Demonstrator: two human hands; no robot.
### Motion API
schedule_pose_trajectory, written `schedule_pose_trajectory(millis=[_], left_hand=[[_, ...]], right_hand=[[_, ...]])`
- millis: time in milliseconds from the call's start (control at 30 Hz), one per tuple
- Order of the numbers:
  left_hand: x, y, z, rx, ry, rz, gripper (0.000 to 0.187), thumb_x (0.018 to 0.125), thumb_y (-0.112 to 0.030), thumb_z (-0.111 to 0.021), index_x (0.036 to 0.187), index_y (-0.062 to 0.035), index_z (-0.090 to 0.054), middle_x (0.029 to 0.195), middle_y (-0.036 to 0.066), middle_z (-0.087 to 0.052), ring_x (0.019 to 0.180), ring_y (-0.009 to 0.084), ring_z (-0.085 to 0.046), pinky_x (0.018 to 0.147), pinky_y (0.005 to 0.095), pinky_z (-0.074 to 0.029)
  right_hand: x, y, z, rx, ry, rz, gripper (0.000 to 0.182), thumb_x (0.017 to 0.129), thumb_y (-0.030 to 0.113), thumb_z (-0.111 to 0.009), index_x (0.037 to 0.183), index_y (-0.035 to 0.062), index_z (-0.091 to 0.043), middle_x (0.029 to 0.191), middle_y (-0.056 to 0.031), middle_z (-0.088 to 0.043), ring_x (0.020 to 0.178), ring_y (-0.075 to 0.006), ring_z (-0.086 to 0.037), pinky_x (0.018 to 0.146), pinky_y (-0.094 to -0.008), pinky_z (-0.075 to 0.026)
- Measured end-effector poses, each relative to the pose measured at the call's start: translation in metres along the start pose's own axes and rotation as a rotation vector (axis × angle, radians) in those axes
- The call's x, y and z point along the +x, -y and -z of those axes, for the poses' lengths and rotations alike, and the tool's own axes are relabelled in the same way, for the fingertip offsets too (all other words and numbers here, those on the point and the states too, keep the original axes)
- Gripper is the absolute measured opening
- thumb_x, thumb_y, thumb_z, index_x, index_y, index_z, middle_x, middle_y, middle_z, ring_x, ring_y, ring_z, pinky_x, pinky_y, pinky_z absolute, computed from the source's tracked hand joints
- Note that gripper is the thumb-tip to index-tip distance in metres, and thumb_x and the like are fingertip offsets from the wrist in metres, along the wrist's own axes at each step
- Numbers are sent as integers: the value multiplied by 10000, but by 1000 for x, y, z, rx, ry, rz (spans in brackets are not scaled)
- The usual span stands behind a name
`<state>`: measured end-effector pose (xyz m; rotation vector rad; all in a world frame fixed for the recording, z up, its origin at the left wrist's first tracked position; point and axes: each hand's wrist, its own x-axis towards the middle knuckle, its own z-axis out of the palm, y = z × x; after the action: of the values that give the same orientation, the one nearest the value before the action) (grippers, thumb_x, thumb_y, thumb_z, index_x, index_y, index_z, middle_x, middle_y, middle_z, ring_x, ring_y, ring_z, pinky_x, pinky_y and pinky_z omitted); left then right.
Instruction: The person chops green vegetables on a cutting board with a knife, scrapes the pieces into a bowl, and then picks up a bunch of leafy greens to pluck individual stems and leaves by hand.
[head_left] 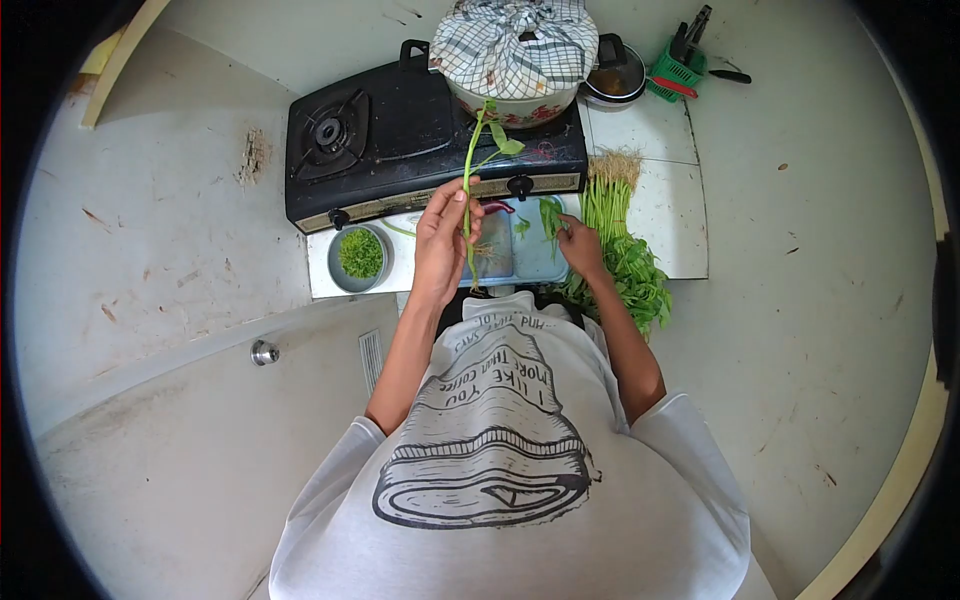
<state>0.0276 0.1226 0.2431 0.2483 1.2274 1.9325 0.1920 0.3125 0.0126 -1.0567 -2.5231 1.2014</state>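
Observation:
Upright in my left hand [445, 235] is a long green leafy stem [468, 165], pinched between thumb and fingers, with a few leaves near its top. My right hand [582, 247] is closed on some green leaves [550, 215] over a blue tray [541, 265]. Small leaf bits and thin pale roots lie on the tray, along with a dark red curved item [497, 207] partly hidden by my left hand. Close to my right hand lies a big bunch of leafy greens [625, 265], its roots pointing toward the back.
A grey bowl of chopped greens [360, 257] sits at the left. Behind the tray stands a black gas stove [400, 130] bearing a large pot [515, 108] topped with a checked cloth [515, 50]. At the back right are a lidded pan [615, 78] and a green basket of utensils [676, 72].

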Motion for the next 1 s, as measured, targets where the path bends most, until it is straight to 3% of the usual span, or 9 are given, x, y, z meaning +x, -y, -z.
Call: schedule_pose_trajectory(millis=[100,200,400,500,600,700,800,1000], left_hand=[[0,0,-7,2,-6,-2,298,1071,-197,-522,1318,-35,-557,978,26,-601,829,99,-532,725,259,-445],[1,1,-12,-8,17,-1,290,1065,-184,-527,1308,-31,-558,999,39,-607,849,113,-549,745,271,-458],[1,7,-18,-28,28,9,210,1057,-157,-545,1210,-21,-591,1027,60,-633,844,119,-570,747,267,-472],[-1,10,-22,-42,51,11,178,1057,-152,-556,1163,-19,-605,1015,67,-645,836,116,-576,741,267,-471],[-2,13,-26,-33,105,-1,170,1052,-143,-561,1158,-20,-613,1000,65,-651,835,115,-586,742,261,-471],[-5,15,-25,56,119,0,167,1047,-134,-568,1151,-14,-621,998,65,-656,840,117,-596,737,254,-467],[-10,14,-23,78,128,-12,172,1047,-124,-566,1162,-8,-616,1009,70,-651,867,124,-615,817,304,-547],[-16,6,-30,29,102,-40,198,1043,-127,-572,1200,-7,-579,1036,55,-611,939,136,-634,912,401,-608]], right_hand=[[0,10,11,180,58,-39,307,943,185,-626,1209,45,-687,771,-172,-716,695,-307,-721,643,-388,-551],[-2,25,24,362,-61,-24,255,979,188,-610,1169,50,-709,752,-104,-713,630,-178,-670,605,-327,-509],[-18,120,85,614,-113,21,271,1039,238,-579,1137,26,-717,761,-47,-693,666,-72,-574,625,-257,-471],[-30,160,104,763,62,89,284,1039,247,-597,1134,5,-712,816,-25,-704,715,-65,-576,654,-230,-459],[-42,205,115,1051,92,58,227,1025,199,-627,1122,9,-706,843,3,-659,711,-49,-521,627,-209,-402],[-42,212,114,1038,43,122,210,999,162,-667,1134,6,-708,974,-24,-708,849,-66,-618,724,-232,-481],[-43,217,116,1088,70,195,178,969,94,-693,1123,5,-706,992,-37,-708,864,-75,-633,774,-238,-508],[-48,219,106,1013,81,179,162,958,78,-699,1097,-8,-698,986,-46,-700,809,-91,-656,708,-244,-556]])
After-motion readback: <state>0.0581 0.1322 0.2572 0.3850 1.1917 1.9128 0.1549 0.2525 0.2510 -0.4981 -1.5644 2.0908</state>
